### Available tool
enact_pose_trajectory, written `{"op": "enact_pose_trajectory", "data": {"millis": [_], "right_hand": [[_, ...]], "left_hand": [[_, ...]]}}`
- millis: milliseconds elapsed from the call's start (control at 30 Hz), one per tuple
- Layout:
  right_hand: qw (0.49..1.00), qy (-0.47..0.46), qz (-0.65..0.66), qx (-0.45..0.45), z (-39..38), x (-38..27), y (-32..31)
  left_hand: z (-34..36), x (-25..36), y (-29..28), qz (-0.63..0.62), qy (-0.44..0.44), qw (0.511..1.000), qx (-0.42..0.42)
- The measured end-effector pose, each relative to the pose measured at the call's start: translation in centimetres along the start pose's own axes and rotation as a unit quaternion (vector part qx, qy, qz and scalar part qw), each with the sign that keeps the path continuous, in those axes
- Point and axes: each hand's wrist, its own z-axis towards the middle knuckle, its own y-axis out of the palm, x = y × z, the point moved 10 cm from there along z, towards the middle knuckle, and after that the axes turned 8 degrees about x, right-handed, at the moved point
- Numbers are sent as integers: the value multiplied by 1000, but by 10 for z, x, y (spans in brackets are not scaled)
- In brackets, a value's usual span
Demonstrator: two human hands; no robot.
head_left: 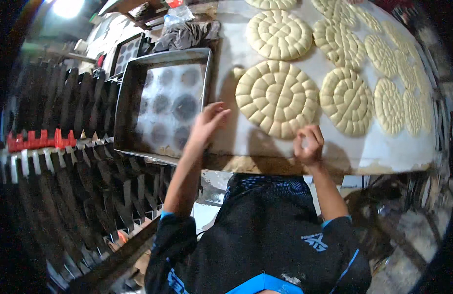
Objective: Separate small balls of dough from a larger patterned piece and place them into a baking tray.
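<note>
A large round of pale dough pieces (277,99), set in rings with a straight row through the middle, lies on the pale work table (231,142). At its near right edge my right hand (310,145) is closed, fingers curled against the dough. Whatever it may hold is hidden by the fingers. My left hand (209,123) is open beside the right wall of a deep square metal pan (207,78), and I see nothing in it. Dark round marks show on the pan's bottom. A small loose lump of dough (239,72) sits by the round's far left edge.
Several similar dough rounds (346,100) cover the table to the right and far side. A crumpled grey cloth (187,36) lies behind the pan, near a second tray (127,55). Dark racks of stacked metal edges (89,181) stand at the left, with a red crate-like strip (40,140).
</note>
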Motion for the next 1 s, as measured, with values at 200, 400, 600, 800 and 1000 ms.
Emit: {"op": "enact_pose_trajectory", "data": {"millis": [200,400,600,800,1000], "right_hand": [[994,88,36,-50,-44,92,-54],[997,32,12,-70,-54,101,-53],[992,111,52,-13,-53,120,-52],[987,151,48,36,-56,124,-69],[968,217,113,60,-103,99,-72]], "left_hand": [[48,-35,58,379,-69,902,196],[35,-23,68,194,-184,938,219],[55,-58,44,132,-80,969,193],[-45,-23,29,307,27,909,281],[-135,-3,10,270,116,891,346]]}}
